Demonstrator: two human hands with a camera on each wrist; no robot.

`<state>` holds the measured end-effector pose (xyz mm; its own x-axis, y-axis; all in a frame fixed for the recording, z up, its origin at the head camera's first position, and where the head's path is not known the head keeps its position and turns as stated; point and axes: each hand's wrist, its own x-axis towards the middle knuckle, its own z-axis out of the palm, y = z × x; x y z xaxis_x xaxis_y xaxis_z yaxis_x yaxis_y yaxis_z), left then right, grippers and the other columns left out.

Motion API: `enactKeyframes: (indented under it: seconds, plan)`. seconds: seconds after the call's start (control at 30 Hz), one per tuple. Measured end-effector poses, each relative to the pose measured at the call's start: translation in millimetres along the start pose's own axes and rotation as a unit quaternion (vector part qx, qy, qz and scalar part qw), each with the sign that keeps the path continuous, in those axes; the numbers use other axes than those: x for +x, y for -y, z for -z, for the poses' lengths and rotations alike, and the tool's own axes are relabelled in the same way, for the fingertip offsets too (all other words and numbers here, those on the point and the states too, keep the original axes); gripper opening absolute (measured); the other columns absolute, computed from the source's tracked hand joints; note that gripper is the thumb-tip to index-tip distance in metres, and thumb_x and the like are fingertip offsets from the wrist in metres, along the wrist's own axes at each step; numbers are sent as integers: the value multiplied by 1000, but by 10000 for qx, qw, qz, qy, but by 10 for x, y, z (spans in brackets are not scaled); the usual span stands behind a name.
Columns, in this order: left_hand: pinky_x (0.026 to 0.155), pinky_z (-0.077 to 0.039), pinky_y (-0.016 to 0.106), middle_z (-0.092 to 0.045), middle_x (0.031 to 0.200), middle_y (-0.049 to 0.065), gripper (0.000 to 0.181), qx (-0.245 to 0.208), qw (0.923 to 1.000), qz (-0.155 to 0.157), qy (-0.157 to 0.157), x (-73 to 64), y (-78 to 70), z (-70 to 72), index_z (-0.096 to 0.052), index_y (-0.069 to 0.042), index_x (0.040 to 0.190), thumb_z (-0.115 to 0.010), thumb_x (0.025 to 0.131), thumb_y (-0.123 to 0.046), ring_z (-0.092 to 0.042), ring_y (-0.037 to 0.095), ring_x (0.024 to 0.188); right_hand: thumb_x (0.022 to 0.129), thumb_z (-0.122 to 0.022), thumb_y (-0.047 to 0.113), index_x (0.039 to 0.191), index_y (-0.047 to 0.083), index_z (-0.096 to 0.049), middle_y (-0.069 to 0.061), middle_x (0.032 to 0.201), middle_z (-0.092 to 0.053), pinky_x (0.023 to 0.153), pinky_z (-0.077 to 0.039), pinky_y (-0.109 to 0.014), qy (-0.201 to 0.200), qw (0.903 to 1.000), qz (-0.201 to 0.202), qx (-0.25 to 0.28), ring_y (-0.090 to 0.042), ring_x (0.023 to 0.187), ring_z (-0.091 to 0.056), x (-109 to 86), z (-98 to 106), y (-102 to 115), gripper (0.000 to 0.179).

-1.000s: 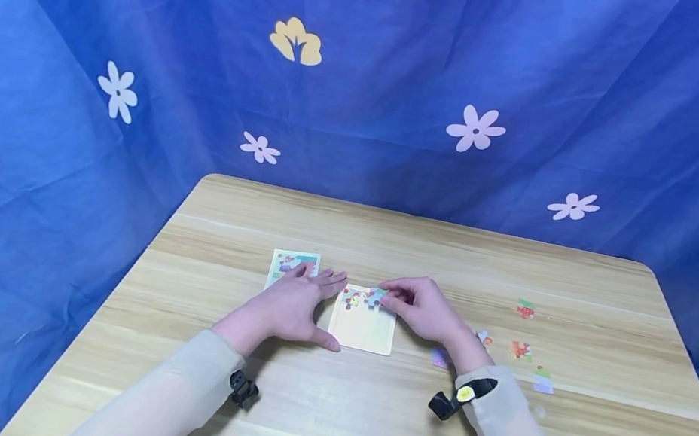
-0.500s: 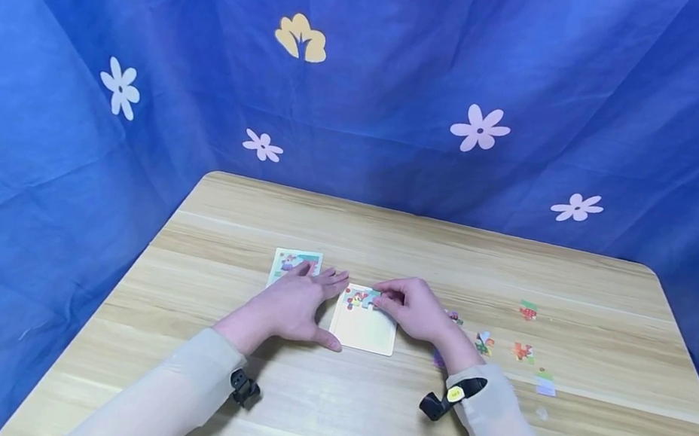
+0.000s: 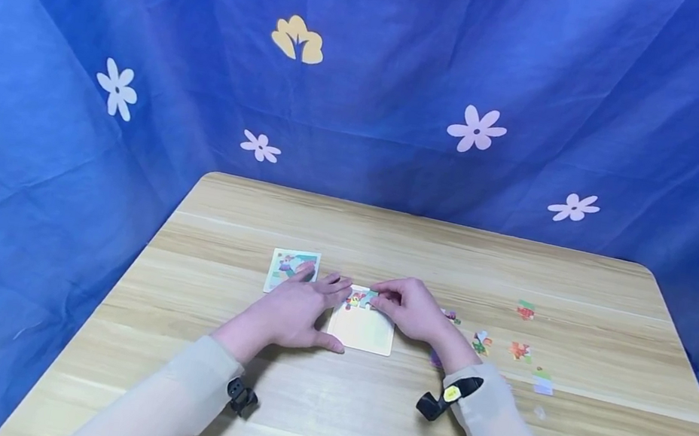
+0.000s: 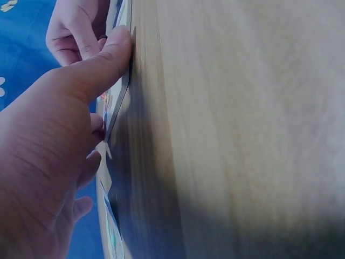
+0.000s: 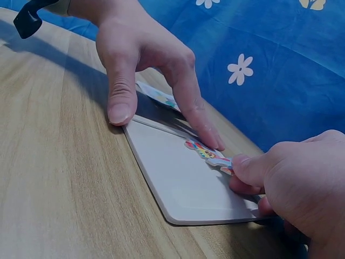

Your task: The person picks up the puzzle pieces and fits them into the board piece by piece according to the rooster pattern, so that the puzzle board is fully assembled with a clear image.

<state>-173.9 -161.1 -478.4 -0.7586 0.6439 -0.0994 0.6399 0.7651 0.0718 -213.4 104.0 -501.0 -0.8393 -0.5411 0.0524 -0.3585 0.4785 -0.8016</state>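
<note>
A white square puzzle tray (image 3: 364, 335) lies on the wooden table between the two hands. My left hand (image 3: 294, 307) spreads along its left side; in the right wrist view, the thumb rests at a near corner and the fingertips touch the far end. One colourful jigsaw piece (image 5: 198, 148) sits in the tray's upper left corner. Beside it, my right hand (image 3: 410, 310) pinches a second jigsaw piece (image 5: 221, 163) between thumb and fingers, partly hidden and slightly raised in the right wrist view. A picture card (image 3: 280, 274) lies partly under my left fingers.
Several loose jigsaw pieces lie to the right, among them a red and green piece (image 3: 525, 310), an orange piece (image 3: 520, 350) and a green and lilac piece (image 3: 543, 383). A small pale disc (image 3: 540, 413) is near them. Blue flowered cloth (image 3: 368, 99) hangs behind the table.
My right hand has moved slightly left with its jigsaw piece, bringing it against the corner piece. My left hand has shifted a little right, uncovering more of the picture card.
</note>
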Motion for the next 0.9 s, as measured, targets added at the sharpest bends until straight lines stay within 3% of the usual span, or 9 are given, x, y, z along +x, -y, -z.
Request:
enactKeyframes:
  seconds: [0.23, 0.47, 0.9]
  plan:
    - [127, -12, 62, -35, 169, 1, 110, -33, 9998, 150, 134, -3, -25, 22, -42, -13, 163, -58, 84, -88, -30, 26, 156, 103, -72, 19, 125, 3, -77, 5, 94, -73, 73, -55, -30, -27, 9999, -22, -132, -12, 79, -63, 15, -34, -3, 28]
    - [127, -10, 63, -35, 168, 2, 110, -134, 9995, 195, 227, 2, -43, 62, -42, -13, 163, -60, 83, -87, -29, 27, 157, 102, -72, 22, 122, 3, -79, 6, 89, -70, 76, -55, -32, -193, 9973, 99, -698, -10, 78, -62, 24, -76, 41, 28]
    - [128, -9, 62, -33, 169, 1, 110, -301, 9989, 252, 245, -3, -48, 55, -41, -13, 163, -61, 83, -86, -29, 28, 157, 92, -85, 31, 101, 19, -88, 12, 81, -66, 62, -49, -30, -884, 9864, 155, -1377, -7, 69, -58, 43, -144, 47, 15]
